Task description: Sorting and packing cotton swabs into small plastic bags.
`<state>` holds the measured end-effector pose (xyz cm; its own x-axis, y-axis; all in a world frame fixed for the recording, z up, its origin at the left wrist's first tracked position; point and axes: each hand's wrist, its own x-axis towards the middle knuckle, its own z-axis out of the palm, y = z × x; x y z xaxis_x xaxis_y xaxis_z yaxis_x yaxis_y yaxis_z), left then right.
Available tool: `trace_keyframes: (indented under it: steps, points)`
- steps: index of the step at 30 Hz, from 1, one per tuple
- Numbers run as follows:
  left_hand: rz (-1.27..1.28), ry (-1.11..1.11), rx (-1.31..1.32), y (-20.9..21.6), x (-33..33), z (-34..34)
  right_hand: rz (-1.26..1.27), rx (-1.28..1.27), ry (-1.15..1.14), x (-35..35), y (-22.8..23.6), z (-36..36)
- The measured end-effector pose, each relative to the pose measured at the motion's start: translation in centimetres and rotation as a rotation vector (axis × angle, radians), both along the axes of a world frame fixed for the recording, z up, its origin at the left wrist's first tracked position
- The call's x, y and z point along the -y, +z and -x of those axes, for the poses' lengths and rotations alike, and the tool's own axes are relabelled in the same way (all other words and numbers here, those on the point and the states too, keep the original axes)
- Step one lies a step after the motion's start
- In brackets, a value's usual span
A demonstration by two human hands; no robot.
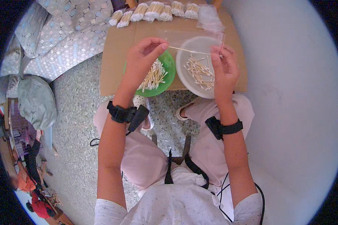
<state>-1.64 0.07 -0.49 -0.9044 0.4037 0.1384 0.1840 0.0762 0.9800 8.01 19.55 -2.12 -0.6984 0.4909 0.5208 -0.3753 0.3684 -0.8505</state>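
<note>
Both hands are raised over a cardboard-topped table, a clear plastic bag stretched between them, its pale edge drawn into a line. My left hand pinches one end with thumb and fingertips. At the other end, my right hand has thumb and fingers closed on the bag's corner. Below my left hand, a green bowl holds loose cotton swabs. A whitish translucent bowl, partly behind the bag and my right hand, contains more cotton swabs.
Several bundles of cotton swabs line the table's far edge beside a stack of clear bags. A pale wall borders the right. Patterned cloth and a grey-green bag are at left. Other people sit at far lower left.
</note>
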Motion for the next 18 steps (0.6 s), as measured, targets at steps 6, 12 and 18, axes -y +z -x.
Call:
trace_keyframes:
  steps: [6,12,18]
  points:
    - [-0.099,0.058,0.151,0.1,-0.7,-0.8,0.143,-0.014,0.069,0.1,0.0,0.2]
    - [-0.15,0.042,0.12,0.3,-1.0,-0.8,0.307,0.069,0.136,-0.7,-0.2,0.3]
    - [-0.087,0.129,0.061,0.8,-1.3,-1.0,0.221,0.117,0.102,-0.7,0.2,0.4]
